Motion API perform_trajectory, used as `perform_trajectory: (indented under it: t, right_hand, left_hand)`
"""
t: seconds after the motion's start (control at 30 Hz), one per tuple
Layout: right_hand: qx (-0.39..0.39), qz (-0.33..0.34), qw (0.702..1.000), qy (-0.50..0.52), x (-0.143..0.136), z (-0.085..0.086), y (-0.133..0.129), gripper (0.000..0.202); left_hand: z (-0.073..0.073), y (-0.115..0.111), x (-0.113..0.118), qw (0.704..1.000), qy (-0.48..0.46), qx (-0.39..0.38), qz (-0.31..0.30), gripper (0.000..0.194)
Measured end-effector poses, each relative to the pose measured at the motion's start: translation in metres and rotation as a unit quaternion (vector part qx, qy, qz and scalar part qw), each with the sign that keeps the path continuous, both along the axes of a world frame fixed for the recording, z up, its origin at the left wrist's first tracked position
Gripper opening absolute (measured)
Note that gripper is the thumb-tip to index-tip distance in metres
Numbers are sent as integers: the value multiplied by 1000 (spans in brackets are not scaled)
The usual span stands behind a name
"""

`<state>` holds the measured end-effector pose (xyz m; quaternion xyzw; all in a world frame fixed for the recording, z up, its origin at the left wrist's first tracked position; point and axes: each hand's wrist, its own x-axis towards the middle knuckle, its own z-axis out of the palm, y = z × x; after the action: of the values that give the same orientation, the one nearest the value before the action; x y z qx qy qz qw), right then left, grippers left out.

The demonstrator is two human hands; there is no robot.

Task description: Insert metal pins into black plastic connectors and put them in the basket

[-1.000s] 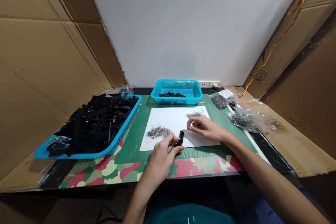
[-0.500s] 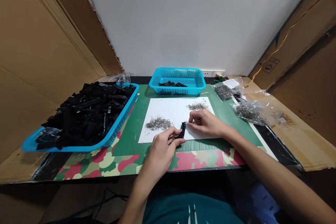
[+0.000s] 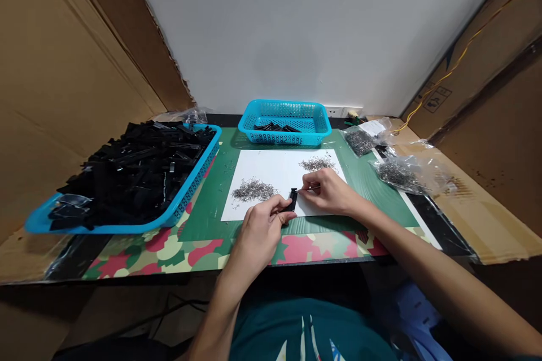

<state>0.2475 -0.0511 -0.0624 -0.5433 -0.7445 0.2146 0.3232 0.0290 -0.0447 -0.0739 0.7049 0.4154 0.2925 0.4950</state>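
My left hand (image 3: pixel 263 224) pinches a small, narrow black plastic piece (image 3: pixel 293 201) between thumb and fingers, holding it over the white sheet (image 3: pixel 282 172). Close by on the right, my right hand (image 3: pixel 328 192) is closed around a thin metal tool (image 3: pixel 314 187). Its fingertips are at the upper end of the black piece; whether they also grip a tiny wire part is too small to tell. A pile of small bent wire springs (image 3: pixel 254 189) lies left of the piece, and a second wire pile (image 3: pixel 317 164) sits behind my right hand.
At the left stands a blue basket (image 3: pixel 186 208) heaped with black pieces (image 3: pixel 135 175). A smaller blue basket (image 3: pixel 284 138) at the back holds several more. Clear bags of wire parts (image 3: pixel 359 141) lie on the right. Cardboard walls (image 3: pixel 63 56) flank the table.
The whole view has shifted slightly, with the table appearing higher. Both hands keep their holds, and my right fingertips have come a little nearer the top of the black piece.
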Motion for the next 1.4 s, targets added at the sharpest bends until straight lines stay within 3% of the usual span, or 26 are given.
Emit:
perform_trajectory:
  t: [0.23,0.4,0.5,0.63,0.8,1.03,1.27,1.4]
  right_hand:
    - [-11,15,998,66,12,2,0,16]
    - [81,25,993,79,8,3,4,20]
    - [122,-2,987,104,5,3,6,17]
    - [72,-67,962,256,-2,-1,7,22]
    - [-16,-81,924,373,-15,-6,9,39]
    - [-21,-70,944,321,-17,-7,9,37]
    - [22,-69,979,189,-16,-6,9,29]
    - [19,-85,970,228,-22,-8,8,31]
  left_hand:
    - [5,-3,-1,1000,10,3,4,8]
    - [9,-4,-2,1000,21,20,4,12]
    - [9,-3,-2,1000,19,22,2,13]
    - [10,-3,-1,999,26,24,-4,14]
    - [13,-3,0,999,23,35,-3,15]
    - [12,-4,-1,999,21,48,-8,15]
    - [13,-2,1,998,35,54,-12,15]
    - [15,-4,0,998,28,62,-13,17]
